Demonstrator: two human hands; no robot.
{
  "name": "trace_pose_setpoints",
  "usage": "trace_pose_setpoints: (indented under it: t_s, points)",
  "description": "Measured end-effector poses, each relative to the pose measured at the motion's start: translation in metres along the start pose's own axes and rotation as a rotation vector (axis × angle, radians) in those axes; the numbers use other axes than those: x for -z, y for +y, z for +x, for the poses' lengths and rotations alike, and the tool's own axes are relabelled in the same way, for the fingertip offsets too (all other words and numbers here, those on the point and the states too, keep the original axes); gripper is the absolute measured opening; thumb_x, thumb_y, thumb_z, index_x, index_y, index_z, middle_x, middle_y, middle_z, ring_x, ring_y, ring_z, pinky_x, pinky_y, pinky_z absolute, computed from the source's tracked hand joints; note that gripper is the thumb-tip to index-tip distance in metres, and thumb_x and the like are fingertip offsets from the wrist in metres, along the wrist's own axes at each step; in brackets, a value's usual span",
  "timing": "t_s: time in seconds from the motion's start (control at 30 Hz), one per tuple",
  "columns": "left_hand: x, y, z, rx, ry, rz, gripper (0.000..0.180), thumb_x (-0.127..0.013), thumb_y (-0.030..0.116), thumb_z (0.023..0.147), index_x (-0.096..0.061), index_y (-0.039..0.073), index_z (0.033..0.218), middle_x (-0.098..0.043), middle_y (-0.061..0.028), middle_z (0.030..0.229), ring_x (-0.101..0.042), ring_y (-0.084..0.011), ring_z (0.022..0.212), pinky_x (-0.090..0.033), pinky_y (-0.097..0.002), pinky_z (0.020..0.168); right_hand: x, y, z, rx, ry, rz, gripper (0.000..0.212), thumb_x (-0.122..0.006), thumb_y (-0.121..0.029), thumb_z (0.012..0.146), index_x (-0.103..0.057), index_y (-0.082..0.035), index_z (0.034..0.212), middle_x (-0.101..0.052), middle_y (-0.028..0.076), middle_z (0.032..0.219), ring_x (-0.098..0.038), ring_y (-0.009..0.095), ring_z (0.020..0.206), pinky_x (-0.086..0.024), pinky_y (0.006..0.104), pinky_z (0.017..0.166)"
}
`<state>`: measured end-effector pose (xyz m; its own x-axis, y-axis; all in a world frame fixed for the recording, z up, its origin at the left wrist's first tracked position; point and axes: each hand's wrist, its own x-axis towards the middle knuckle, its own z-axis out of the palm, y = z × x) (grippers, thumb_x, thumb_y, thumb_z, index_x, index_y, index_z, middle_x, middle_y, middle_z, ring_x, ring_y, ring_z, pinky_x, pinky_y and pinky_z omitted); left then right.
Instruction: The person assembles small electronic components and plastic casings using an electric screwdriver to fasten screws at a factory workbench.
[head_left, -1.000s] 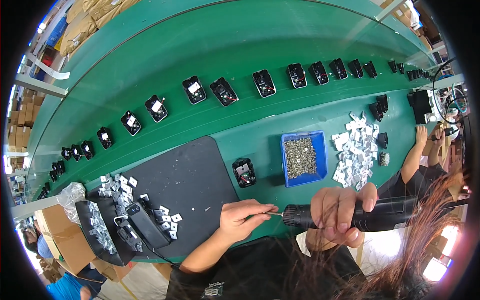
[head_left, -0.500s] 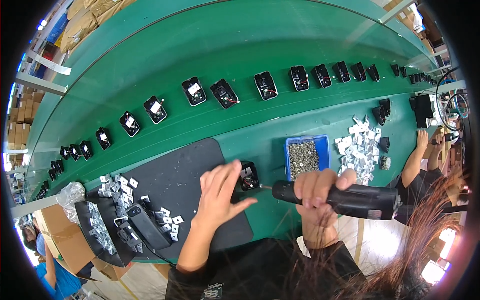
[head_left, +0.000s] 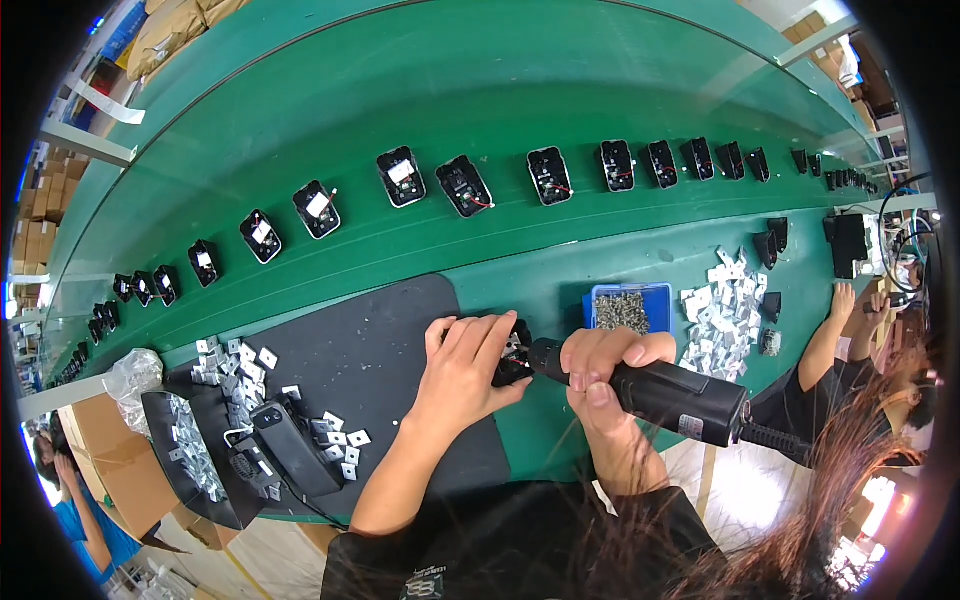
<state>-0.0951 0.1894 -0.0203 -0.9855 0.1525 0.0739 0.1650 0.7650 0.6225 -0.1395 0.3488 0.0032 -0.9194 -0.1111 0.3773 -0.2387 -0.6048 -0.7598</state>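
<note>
My left hand (head_left: 462, 365) is closed around the left side of a small black plastic housing (head_left: 517, 352) on the bench, with its thumb along the near side. In my right hand (head_left: 612, 375) is a black electric screwdriver (head_left: 680, 402), held nearly level with its nose pointing left. Its tip reaches into the housing, though the fingers and tool hide the exact contact. Just beyond the screwdriver stands a blue bin (head_left: 659, 304) holding many small screws (head_left: 620, 311).
Square metal plates (head_left: 722, 315) lie heaped on the right, more plates (head_left: 240, 375) on the black mat (head_left: 370, 330). A black device (head_left: 295, 450) and tray (head_left: 190, 460) stand left. Housings (head_left: 402, 177) line the green conveyor (head_left: 480, 235). Another person's arm (head_left: 826, 335) is at right.
My left hand has gone from spread fingers beside the housing to gripping it. The screwdriver has moved left, bringing its tip from the housing's edge to inside it.
</note>
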Motion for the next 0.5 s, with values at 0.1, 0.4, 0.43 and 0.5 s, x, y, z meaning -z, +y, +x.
trace_pose_setpoints:
  t_s: [0.1, 0.4, 0.43, 0.5]
  points:
    - [-0.0024, 0.0013, 0.0022, 0.000, -0.004, -0.006, 0.075, -0.083, 0.028, 0.056, -0.055, 0.006, 0.122, -0.059, -0.0067, 0.110, -0.055, -0.0232, 0.103, -0.034, -0.0448, 0.097, 0.0013, 0.0008, 0.0001, -0.004, -0.004, -0.012, 0.042, -0.059, 0.011, 0.078, -0.040, -0.012, 0.107, -0.050, 0.003, 0.075, -0.052, 0.016, 0.062, -0.047, 0.0337, 0.063]
    - [-0.0054, 0.0002, 0.0016, 0.006, -0.002, -0.008, 0.075, -0.082, 0.028, 0.055, -0.056, 0.006, 0.121, -0.058, -0.0066, 0.110, -0.055, -0.0234, 0.102, -0.033, -0.0444, 0.097, 0.0026, 0.0058, -0.0018, -0.003, 0.025, 0.023, 0.042, -0.060, 0.011, 0.077, -0.040, -0.011, 0.107, -0.050, 0.002, 0.074, -0.051, 0.014, 0.060, -0.047, 0.0333, 0.062]
    - [-0.0060, 0.0000, 0.0015, 0.008, -0.002, -0.008, 0.075, -0.082, 0.028, 0.055, -0.056, 0.006, 0.121, -0.058, -0.0066, 0.110, -0.055, -0.0234, 0.102, -0.033, -0.0444, 0.097, 0.0034, 0.0064, -0.0016, 0.006, 0.027, 0.027, 0.042, -0.060, 0.010, 0.078, -0.040, -0.012, 0.107, -0.050, 0.001, 0.074, -0.051, 0.014, 0.060, -0.046, 0.0328, 0.062]
    - [-0.0072, -0.0008, 0.0011, 0.015, -0.014, -0.029, 0.076, -0.082, 0.031, 0.056, -0.055, 0.007, 0.123, -0.058, -0.0066, 0.111, -0.055, -0.0242, 0.104, -0.031, -0.0457, 0.099, 0.0053, 0.0053, -0.0009, 0.014, 0.029, 0.031, 0.041, -0.060, 0.009, 0.078, -0.040, -0.012, 0.107, -0.050, 0.001, 0.074, -0.051, 0.014, 0.060, -0.046, 0.0322, 0.062]
